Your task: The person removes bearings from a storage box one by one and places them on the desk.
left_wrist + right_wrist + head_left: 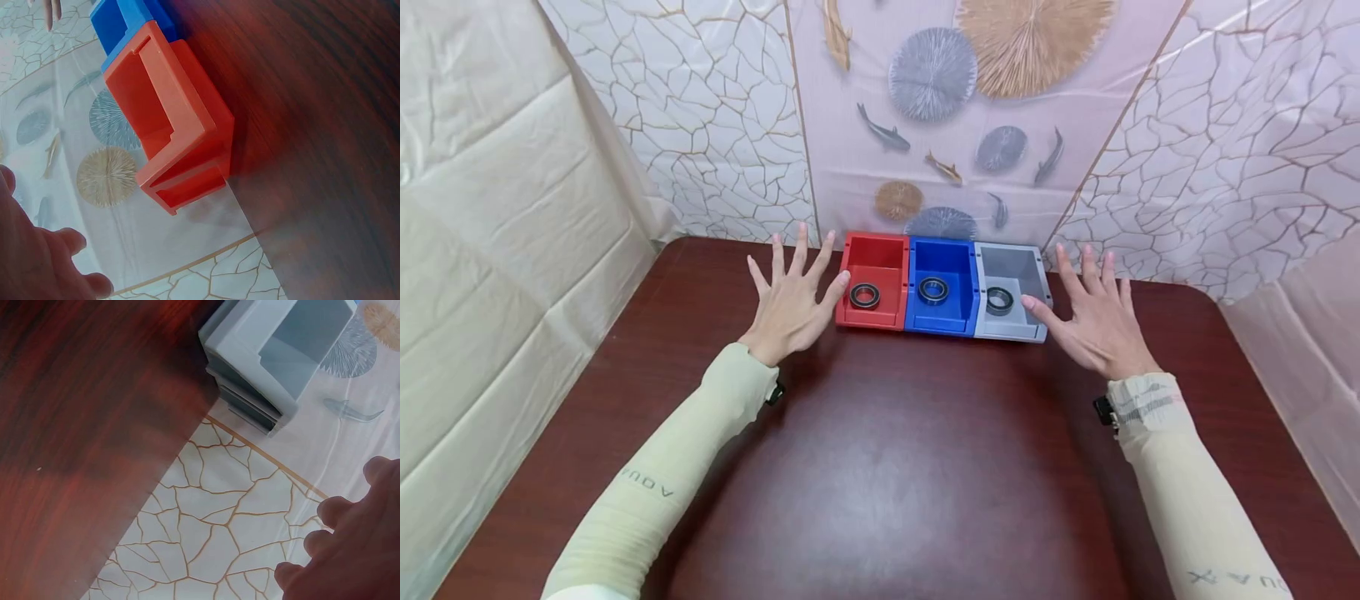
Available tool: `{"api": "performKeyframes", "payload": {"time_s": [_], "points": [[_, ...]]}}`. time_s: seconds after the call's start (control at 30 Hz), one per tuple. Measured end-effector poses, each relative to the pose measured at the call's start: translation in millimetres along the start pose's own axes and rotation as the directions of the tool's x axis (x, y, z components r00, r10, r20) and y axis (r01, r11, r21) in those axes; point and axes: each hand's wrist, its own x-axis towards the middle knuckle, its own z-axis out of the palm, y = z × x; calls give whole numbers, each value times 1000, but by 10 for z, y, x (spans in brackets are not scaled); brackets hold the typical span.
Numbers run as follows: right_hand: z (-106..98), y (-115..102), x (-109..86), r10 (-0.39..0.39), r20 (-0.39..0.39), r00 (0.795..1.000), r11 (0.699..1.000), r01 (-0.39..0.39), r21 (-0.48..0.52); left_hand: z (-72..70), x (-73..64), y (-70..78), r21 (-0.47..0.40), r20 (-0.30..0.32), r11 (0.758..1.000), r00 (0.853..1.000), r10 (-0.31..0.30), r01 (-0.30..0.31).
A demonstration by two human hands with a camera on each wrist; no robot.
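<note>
Three joined bins stand in a row at the table's far edge: a red bin [877,319], a blue bin [942,326] and a grey bin [1011,331]. Each has one ring-shaped bearing in it: a bearing [854,302] in the red, a bearing [922,292] in the blue and a bearing [990,305] in the grey. My left hand [790,312] is spread beside the red bin, its thumb overlapping the bin's left edge in the head view. The right hand [1101,329], also spread, is beside the grey bin with its thumb over that bin's right side. Neither holds anything.
The dark red-brown wooden table [887,467] reaches toward the camera. Behind the bins hangs a patterned curtain [715,125] with crackle lines and fish, and plain cream cloth [490,217] hangs on the left side. Both forearms wear light sleeves with dark wrist devices.
</note>
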Motion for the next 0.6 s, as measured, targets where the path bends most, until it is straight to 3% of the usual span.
{"api": "performKeyframes", "payload": {"time_s": [0.23,0.6], "points": [[3,8,38,-3,-3,1000,1000,3,6,24,40,-25,-31,18,999,1000,8,-7],[72,-13,71,6,54,999,1000,-6,5,97,44,-102,-74,74,997,997,20,-14]]}}
